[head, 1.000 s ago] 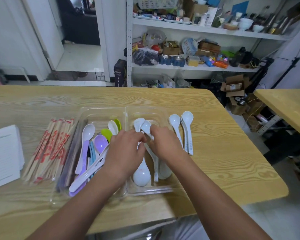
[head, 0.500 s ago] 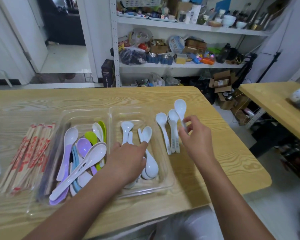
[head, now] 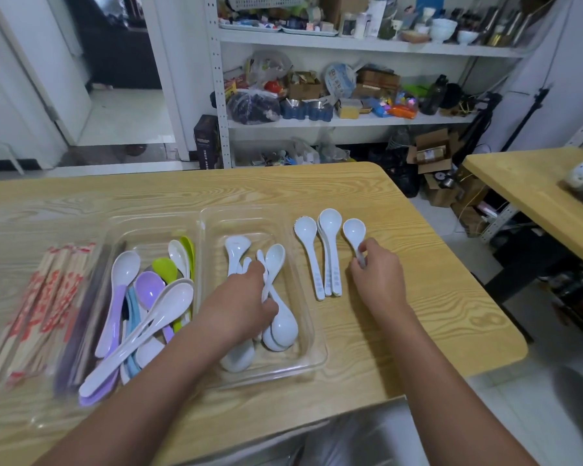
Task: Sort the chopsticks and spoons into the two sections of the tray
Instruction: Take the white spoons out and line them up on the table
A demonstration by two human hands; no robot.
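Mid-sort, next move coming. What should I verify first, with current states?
1. Right hand grips small spoon by its handle: ok.
2. Left hand holds white spoons in the tray's right section: ok.
3. Chopsticks in tray: not ok, on the table left of it.
4. One section free of spoons: not ok, coloured spoons lie in the left.
5. Loose spoons right of tray collected: not ok.
6. Small spoon lifted off table: cannot tell.

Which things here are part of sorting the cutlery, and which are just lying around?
Job: tray, chopsticks, coloured spoons, white spoons.
Lying about: shelf clutter, cardboard boxes, second table.
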